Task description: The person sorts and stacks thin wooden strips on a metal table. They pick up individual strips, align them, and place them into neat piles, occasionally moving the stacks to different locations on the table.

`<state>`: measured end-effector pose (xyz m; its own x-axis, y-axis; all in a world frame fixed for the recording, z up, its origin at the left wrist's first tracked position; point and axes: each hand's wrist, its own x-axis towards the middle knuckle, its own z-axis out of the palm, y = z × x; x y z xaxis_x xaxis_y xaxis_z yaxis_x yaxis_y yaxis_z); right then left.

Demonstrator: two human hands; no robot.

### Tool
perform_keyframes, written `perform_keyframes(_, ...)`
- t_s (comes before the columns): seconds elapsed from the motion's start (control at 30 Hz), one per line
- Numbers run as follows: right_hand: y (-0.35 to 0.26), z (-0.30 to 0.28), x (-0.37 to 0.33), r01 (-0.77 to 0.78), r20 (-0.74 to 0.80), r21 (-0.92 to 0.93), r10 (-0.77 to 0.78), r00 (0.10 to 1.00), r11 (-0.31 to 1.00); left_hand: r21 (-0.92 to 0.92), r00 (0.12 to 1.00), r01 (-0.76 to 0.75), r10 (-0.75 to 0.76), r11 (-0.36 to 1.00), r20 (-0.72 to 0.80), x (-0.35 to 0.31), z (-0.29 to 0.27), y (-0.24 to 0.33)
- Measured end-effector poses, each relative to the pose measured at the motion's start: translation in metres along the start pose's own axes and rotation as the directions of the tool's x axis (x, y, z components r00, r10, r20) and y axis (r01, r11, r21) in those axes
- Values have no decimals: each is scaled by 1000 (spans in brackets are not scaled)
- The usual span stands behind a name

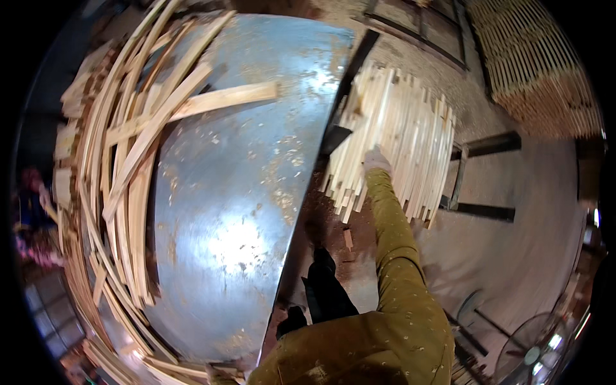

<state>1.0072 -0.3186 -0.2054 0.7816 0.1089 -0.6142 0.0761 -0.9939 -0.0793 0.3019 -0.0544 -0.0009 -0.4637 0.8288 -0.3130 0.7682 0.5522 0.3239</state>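
Observation:
My right hand [376, 159], in a pale glove, is at the near part of a stack of light wooden strips [417, 141] to the right of the metal table. Its fingers look closed around a pale wooden strip [386, 106] that runs away from me along the top of the stack. At the lower edge, beside the ends of some strips, a greyish shape that looks like my left hand [222, 373] shows only in part. Its fingers cannot be made out.
A shiny metal table [256, 173] strewn with wood chips fills the middle. Long wooden boards [138, 160] lie piled and crossed on its left side. Black metal frames [484, 212] stand by the stack. A larger strip stack [532, 64] rises far right; a fan [531, 355] stands lower right.

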Motion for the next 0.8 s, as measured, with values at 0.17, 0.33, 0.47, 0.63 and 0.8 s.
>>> perform_keyframes(0.17, 1, 25, -43, 390, -562, 38, -303, 770, 920, -9, 989, 145, -145, 989, -29, -16, -78, -65)
perform_keyframes(0.33, -105, -4, -236, 736, -536, 496, -504, 677, 461, -245, 981, 182, -158, 952, 111, 6, -107, -84)
perform_keyframes(0.47, -217, 91, -451, 789, -139, 530, -886, 442, 310, -350, 889, 443, -353, 826, 292, 37, -100, -127)
perform_keyframes(0.63, -310, 302, -678, 996, 397, -52, -914, 82, 66, -198, 907, 179, -84, 964, 413, 57, -115, -147)
perform_keyframes(0.8, -336, 352, -728, 956, 360, 164, -917, 171, 243, -365, 882, 168, 25, 916, 470, 101, -142, -205)
